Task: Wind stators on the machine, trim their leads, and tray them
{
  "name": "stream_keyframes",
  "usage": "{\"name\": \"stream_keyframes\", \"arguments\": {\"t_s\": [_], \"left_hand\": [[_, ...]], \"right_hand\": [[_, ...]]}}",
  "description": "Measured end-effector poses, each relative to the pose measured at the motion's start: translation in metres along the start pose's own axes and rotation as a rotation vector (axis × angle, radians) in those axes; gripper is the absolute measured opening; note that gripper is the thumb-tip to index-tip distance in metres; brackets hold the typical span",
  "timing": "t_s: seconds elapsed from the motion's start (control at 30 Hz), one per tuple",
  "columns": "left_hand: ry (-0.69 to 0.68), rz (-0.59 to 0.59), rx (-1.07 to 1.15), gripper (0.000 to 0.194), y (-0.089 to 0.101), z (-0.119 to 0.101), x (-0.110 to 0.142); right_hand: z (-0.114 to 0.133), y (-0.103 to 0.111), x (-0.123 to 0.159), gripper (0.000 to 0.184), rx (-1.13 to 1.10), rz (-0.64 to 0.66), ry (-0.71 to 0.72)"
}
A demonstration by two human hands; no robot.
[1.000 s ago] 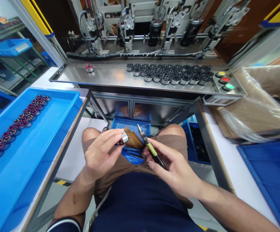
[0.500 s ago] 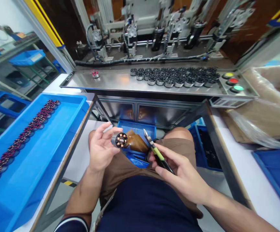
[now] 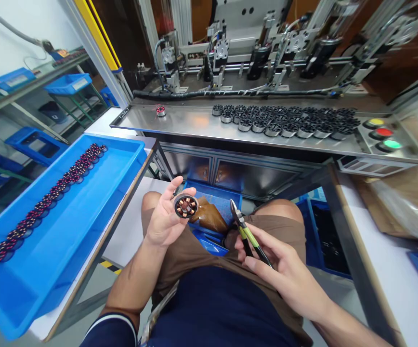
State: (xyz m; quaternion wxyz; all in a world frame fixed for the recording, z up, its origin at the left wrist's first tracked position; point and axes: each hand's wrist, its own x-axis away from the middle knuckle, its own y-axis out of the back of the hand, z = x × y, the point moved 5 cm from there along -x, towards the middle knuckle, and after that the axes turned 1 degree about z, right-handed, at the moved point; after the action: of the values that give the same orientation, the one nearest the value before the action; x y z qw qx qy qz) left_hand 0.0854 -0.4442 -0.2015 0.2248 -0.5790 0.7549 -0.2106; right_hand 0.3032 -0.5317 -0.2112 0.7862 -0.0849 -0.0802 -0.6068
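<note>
My left hand holds a motor stator by its rim, above my left thigh. Copper windings show on its round face, which is turned up toward me. In my right hand is a pair of cutting pliers with green and black handles. Their jaws point up and away from me, apart from the stator. The plier handles are slightly spread. Below and between the hands lies a brown, shiny wrapped piece over a blue bin.
Wound stators line a blue tray at left. Rows of black-topped cores and one red-wired stator stand on the metal ledge. Coloured push buttons sit at its right end, below the machine.
My left hand has turned the stator so its wound face points up at me. The pliers' handles have spread apart a little in my right hand. The view has swung left.
</note>
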Motion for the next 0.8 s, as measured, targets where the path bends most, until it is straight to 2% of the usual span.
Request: {"name": "stream_keyframes", "arguments": {"t_s": [0.17,0.33,0.43,0.5,0.6,0.63,0.7,0.73,0.77,0.8], "left_hand": [[-0.015,-0.012,-0.042,0.067,-0.002,-0.002,-0.001],[0.033,-0.047,0.004,0.067,0.000,0.000,-0.001],[0.088,-0.085,-0.005,0.065,0.011,-0.002,0.006],[0.108,-0.129,-0.071,0.063,0.024,-0.011,0.016],[0.089,-0.201,-0.269,0.063,0.053,-0.044,0.029],[0.069,-0.235,-0.374,0.064,0.066,-0.060,0.030],[0.022,-0.354,-0.674,0.066,0.098,-0.099,0.029],[0.004,-0.448,-0.856,0.065,0.118,-0.120,0.027],[-0.001,-0.564,-1.060,0.063,0.139,-0.141,0.025],[-0.006,-0.665,-1.147,0.059,0.161,-0.159,0.023]], "right_hand": [[-0.001,0.002,0.002,0.061,-0.003,-0.010,-0.032],[-0.003,0.001,-0.004,0.063,0.022,-0.011,-0.060],[0.000,-0.001,-0.018,0.062,0.068,0.016,-0.054],[0.012,-0.001,-0.035,0.063,0.145,0.080,-0.022],[0.056,0.005,-0.083,0.063,0.417,0.139,0.172],[0.076,0.006,-0.105,0.062,0.546,0.120,0.278],[0.120,0.006,-0.157,0.062,0.812,0.003,0.495],[0.137,0.003,-0.185,0.062,0.958,-0.064,0.541],[0.150,-0.001,-0.213,0.063,1.095,-0.136,0.525],[0.159,-0.006,-0.241,0.064,1.201,-0.175,0.473]]}}
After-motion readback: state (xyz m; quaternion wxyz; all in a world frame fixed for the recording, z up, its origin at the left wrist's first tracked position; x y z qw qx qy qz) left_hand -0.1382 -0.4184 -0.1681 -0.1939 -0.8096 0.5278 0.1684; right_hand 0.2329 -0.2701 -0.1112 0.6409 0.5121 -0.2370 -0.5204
